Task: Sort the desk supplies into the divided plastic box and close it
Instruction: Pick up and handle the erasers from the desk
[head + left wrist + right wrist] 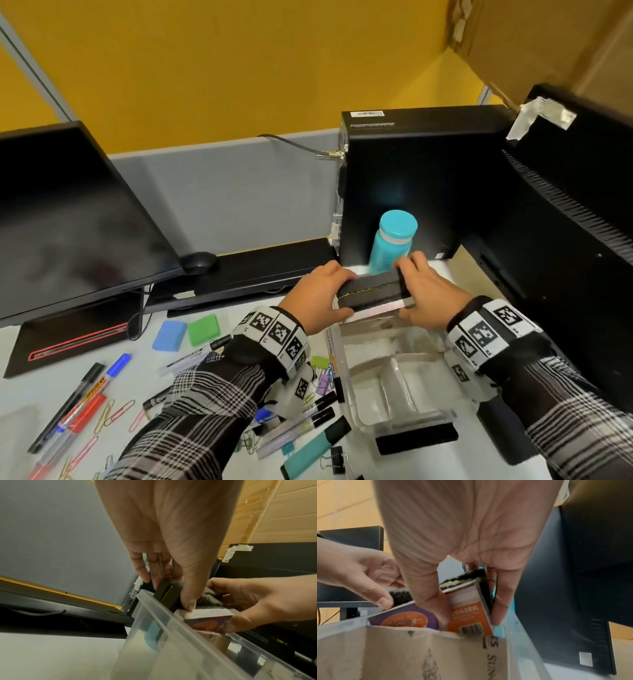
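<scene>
Two hands on one boxed whiteboard eraser [371, 296] (label reads "ERASER"), held at the far end of the clear divided box [394, 377]: left hand [317, 294] grips its left end, right hand [423, 293] pinches its right end, palms angled down. Markers [82, 394] and paper clips [113, 413] lie on the desk, left.

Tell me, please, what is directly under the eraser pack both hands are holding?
The clear plastic box, at its far compartment. Brown cardboard shows there; the eraser pack hides the floor beneath.

The orange box [469, 616] reads "ERASER" in white letters.
</scene>
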The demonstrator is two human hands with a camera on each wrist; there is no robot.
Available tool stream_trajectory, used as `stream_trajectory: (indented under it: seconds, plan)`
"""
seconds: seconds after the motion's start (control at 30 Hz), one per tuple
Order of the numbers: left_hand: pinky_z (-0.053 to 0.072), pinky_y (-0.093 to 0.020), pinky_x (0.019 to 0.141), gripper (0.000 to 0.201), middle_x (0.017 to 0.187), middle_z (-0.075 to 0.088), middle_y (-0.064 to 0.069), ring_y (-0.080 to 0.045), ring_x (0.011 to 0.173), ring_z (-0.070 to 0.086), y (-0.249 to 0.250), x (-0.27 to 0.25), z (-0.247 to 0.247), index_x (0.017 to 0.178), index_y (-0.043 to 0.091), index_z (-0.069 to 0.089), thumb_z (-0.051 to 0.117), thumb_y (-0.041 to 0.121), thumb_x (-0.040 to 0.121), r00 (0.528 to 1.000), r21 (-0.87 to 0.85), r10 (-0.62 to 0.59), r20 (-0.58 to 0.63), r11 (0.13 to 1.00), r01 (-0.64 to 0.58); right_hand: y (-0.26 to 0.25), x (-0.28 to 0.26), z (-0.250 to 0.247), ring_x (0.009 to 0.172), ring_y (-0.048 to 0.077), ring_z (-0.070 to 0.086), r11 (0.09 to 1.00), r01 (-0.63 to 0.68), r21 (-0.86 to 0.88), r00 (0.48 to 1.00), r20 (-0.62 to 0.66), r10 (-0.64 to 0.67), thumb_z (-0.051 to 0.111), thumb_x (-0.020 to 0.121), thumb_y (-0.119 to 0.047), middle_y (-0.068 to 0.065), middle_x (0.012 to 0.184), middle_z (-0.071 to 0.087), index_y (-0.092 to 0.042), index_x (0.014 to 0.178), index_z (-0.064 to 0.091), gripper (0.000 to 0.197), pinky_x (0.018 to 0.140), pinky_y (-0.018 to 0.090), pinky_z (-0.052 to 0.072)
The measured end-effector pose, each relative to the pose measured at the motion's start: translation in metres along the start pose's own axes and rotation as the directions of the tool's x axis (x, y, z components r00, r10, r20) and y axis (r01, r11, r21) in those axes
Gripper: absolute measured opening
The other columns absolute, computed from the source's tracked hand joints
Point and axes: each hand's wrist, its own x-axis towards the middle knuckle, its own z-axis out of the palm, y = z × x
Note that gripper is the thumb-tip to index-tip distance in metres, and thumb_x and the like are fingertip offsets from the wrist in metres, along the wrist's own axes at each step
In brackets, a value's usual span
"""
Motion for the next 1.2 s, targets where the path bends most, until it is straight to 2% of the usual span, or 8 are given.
stream_trajectory:
  seconds: [0.17, 0.33, 0.5, 0.7, 0.83, 0.93, 1.07, 1.2]
  plan:
    - [0.044, -0.033, 0.096, 0.053, 0.121, 0.047, 0.007, -0.012, 0.107, 0.049, 0.000, 0.000, 0.007, 0.127, 0.030, 0.043, 0.068, 0.033, 0.081, 0.999, 0.084, 0.037, -0.018, 0.996, -0.035, -0.005, 0.003, 0.006, 0.095, 0.016, 0.046, 0.999, -0.052, 0.007, 0.997, 0.061, 0.052, 0.074, 0.073, -0.027, 0.003, 0.122, 0.035, -0.018, 0.128, 0.033, 0.068, 0.086, 0.029, 0.048]
    - [0.042, -0.033, 0.097, 0.051, 0.123, 0.046, 0.004, -0.014, 0.110, 0.045, -0.001, -0.001, 0.013, 0.126, 0.028, 0.043, 0.066, 0.037, 0.082, 0.999, 0.170, 0.041, -0.031, 0.985, -0.035, -0.010, 0.005, 0.009, 0.088, 0.016, 0.048, 0.995, -0.075, 0.063, 0.996, 0.056, 0.072, 0.074, 0.076, -0.019, 0.005, 0.122, 0.035, -0.020, 0.123, 0.031, 0.063, 0.081, 0.027, 0.048]
    - [0.040, -0.032, 0.093, 0.036, 0.121, 0.045, 0.002, -0.017, 0.109, 0.042, 0.002, -0.001, 0.016, 0.115, 0.023, 0.051, 0.061, 0.038, 0.085, 0.998, 0.293, 0.028, -0.051, 0.956, -0.012, -0.008, 0.008, 0.003, 0.099, 0.021, 0.050, 0.993, -0.113, 0.024, 0.988, 0.107, 0.110, 0.070, 0.080, -0.015, 0.006, 0.126, 0.031, -0.022, 0.129, 0.039, 0.058, 0.096, 0.031, 0.048]
    - [0.028, -0.041, 0.099, 0.034, 0.110, 0.060, 0.000, -0.020, 0.108, 0.047, 0.010, -0.006, 0.029, 0.106, 0.019, 0.063, 0.034, 0.033, 0.096, 0.995, 0.468, 0.044, 0.092, 0.880, -0.082, -0.007, 0.012, 0.006, 0.106, 0.023, 0.053, 0.986, -0.162, 0.042, 0.977, 0.150, 0.154, 0.060, 0.086, -0.021, 0.008, 0.128, 0.045, -0.019, 0.136, 0.033, 0.057, 0.090, 0.029, 0.046]
    - [0.024, -0.044, 0.101, 0.044, 0.095, 0.064, 0.000, -0.019, 0.098, 0.051, 0.009, -0.008, 0.032, 0.093, 0.017, 0.065, 0.024, 0.036, 0.093, 0.991, 0.460, 0.045, 0.125, 0.882, -0.098, -0.011, 0.010, 0.011, 0.092, 0.018, 0.053, 0.990, -0.124, 0.071, 0.990, 0.069, 0.119, 0.045, 0.094, -0.028, 0.007, 0.112, 0.053, -0.015, 0.109, 0.052, 0.021, 0.079, 0.025, 0.043]
    - [0.020, -0.048, 0.103, 0.050, 0.094, 0.067, -0.001, -0.020, 0.097, 0.052, 0.012, -0.005, 0.032, 0.091, 0.016, 0.066, 0.021, 0.038, 0.093, 0.980, 0.475, 0.005, 0.197, 0.874, -0.100, -0.014, 0.016, 0.023, 0.086, 0.021, 0.055, 0.991, -0.130, 0.018, 0.969, 0.215, 0.123, 0.032, 0.098, -0.032, 0.010, 0.100, 0.059, -0.012, 0.094, 0.057, 0.032, 0.076, 0.030, 0.044]
    - [0.011, -0.053, 0.110, 0.055, 0.110, 0.066, -0.002, -0.022, 0.112, 0.047, 0.016, 0.000, 0.032, 0.107, 0.019, 0.066, 0.019, 0.043, 0.093, 0.944, 0.510, -0.098, 0.315, 0.856, -0.082, -0.020, 0.024, 0.034, 0.099, 0.026, 0.058, 0.983, -0.158, -0.091, 0.923, 0.340, 0.179, 0.022, 0.099, -0.035, 0.014, 0.112, 0.062, -0.010, 0.104, 0.060, 0.046, 0.088, 0.034, 0.044]
    - [0.003, -0.057, 0.114, 0.056, 0.113, 0.066, -0.006, -0.026, 0.121, 0.045, 0.022, 0.004, 0.029, 0.112, 0.017, 0.065, 0.020, 0.045, 0.094, 0.914, 0.537, -0.167, 0.371, 0.841, -0.064, -0.028, 0.026, 0.033, 0.107, 0.028, 0.055, 0.980, -0.149, -0.134, 0.904, 0.382, 0.190, 0.024, 0.100, -0.024, 0.016, 0.119, 0.058, -0.005, 0.112, 0.056, 0.038, 0.091, 0.036, 0.041]
